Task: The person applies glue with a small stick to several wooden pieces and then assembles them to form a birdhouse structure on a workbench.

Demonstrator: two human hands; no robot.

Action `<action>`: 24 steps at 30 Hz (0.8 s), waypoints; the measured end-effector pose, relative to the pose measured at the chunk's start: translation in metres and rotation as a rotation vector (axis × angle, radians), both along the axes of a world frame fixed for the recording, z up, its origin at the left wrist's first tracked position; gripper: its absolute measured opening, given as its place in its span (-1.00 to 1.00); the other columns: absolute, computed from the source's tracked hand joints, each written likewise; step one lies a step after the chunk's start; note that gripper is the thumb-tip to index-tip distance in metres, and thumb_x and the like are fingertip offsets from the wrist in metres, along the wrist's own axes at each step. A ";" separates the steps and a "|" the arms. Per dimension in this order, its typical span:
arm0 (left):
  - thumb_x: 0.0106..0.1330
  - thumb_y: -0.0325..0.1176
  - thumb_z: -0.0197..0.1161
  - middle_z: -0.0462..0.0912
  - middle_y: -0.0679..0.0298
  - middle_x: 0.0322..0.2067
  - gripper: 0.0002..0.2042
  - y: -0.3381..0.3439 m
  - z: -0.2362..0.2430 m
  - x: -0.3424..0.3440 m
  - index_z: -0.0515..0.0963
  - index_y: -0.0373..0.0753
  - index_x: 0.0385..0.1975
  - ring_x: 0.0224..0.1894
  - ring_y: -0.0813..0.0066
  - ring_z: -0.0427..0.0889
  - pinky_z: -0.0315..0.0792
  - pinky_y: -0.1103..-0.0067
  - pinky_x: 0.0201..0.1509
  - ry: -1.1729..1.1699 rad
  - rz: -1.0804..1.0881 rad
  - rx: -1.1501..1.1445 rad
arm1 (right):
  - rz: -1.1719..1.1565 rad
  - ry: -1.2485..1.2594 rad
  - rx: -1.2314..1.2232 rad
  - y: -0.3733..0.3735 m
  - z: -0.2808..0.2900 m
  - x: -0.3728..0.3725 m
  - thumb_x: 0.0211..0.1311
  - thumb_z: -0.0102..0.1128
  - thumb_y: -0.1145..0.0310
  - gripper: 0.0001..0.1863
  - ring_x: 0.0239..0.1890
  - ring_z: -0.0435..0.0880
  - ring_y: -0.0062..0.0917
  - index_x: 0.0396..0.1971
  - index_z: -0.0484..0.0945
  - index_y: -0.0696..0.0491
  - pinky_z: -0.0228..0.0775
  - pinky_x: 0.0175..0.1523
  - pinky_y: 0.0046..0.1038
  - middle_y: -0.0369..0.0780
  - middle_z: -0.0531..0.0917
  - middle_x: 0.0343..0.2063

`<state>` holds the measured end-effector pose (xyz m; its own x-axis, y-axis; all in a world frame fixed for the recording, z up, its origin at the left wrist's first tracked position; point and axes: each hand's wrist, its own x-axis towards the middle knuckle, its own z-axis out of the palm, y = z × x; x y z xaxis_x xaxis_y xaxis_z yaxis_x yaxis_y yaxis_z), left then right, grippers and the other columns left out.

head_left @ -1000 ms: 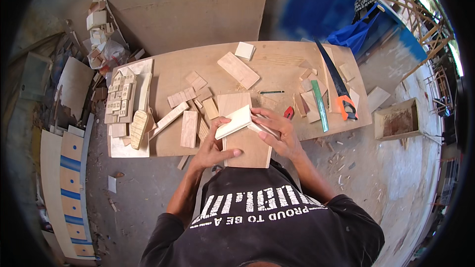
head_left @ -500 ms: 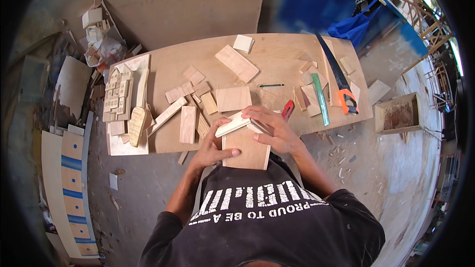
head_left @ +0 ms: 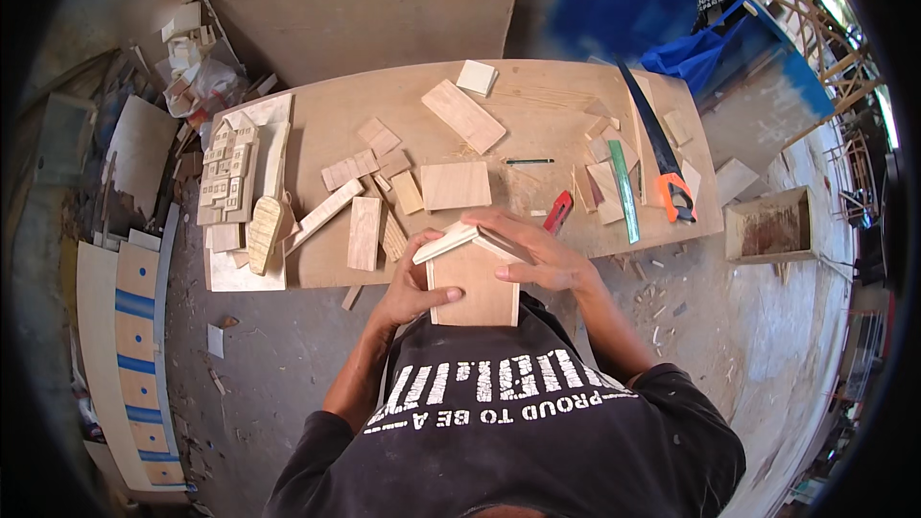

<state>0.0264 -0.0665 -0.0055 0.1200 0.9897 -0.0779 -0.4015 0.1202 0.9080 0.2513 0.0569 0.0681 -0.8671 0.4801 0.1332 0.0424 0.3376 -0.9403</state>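
A small wooden house (head_left: pixel 474 290) with a peaked top rests near my lap, its flat front turned up toward me. My left hand (head_left: pixel 405 294) grips its left side, thumb on the front and fingers behind the pale left roof board (head_left: pixel 445 243). The right roof board (head_left: pixel 503 247) meets the left one at the ridge. Over that side lies my right hand (head_left: pixel 545 251), fingers across the top and thumb against the front's right edge. The fingers of both hands are partly hidden behind the house.
Across the workbench (head_left: pixel 336 139) lie several wood offcuts, a pencil (head_left: pixel 530 161), a red utility knife (head_left: pixel 557 212), a green ruler (head_left: pixel 624 194) and a handsaw (head_left: pixel 676 197). A carved house model (head_left: pixel 228 170) sits at the left end. Right of the bench is an open box (head_left: pixel 770 223).
The right roof board has shifted into line with the left one, so the two form an even peak. My right hand has moved slightly with it; my left hand keeps its hold.
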 end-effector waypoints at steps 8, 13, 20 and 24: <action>-0.05 -0.58 0.57 0.48 0.25 0.13 -0.17 -0.007 0.010 0.003 0.25 -0.14 0.26 0.22 0.40 0.46 0.38 0.41 0.32 -0.049 0.088 -0.079 | -0.621 0.252 -0.332 -0.016 -0.035 0.040 0.27 0.05 -0.31 0.01 0.49 0.17 -0.28 0.48 0.09 0.15 -0.06 0.52 -0.21 -0.08 0.26 0.43; -0.02 -0.61 0.56 0.47 0.23 0.14 -0.18 0.001 0.008 0.013 0.25 -0.14 0.27 0.23 0.40 0.45 0.40 0.42 0.29 -0.060 0.159 -0.026 | -0.416 0.154 -0.695 -0.074 -0.058 0.023 0.10 0.43 0.19 -0.09 0.35 0.37 -0.32 0.40 0.19 0.20 0.11 0.45 -0.24 -0.03 0.37 0.32; -0.06 -0.36 0.63 0.21 0.21 0.36 -0.19 0.011 0.029 -0.021 0.36 -0.09 0.26 0.44 0.27 0.20 0.21 0.30 0.44 0.046 0.041 0.048 | -0.551 0.161 -0.608 -0.064 -0.028 0.015 -0.02 0.53 0.29 -0.06 0.26 0.46 -0.36 0.35 0.24 0.25 0.20 0.40 -0.31 -0.05 0.51 0.19; 0.06 -0.15 0.57 0.23 0.10 0.41 -0.39 0.027 0.045 -0.045 0.53 -0.15 0.14 0.49 0.16 0.18 0.11 0.23 0.51 0.480 0.013 0.286 | -0.529 0.172 -0.549 -0.064 -0.034 0.018 -0.06 0.56 0.27 -0.04 0.27 0.45 -0.37 0.35 0.25 0.25 0.18 0.40 -0.32 -0.04 0.51 0.19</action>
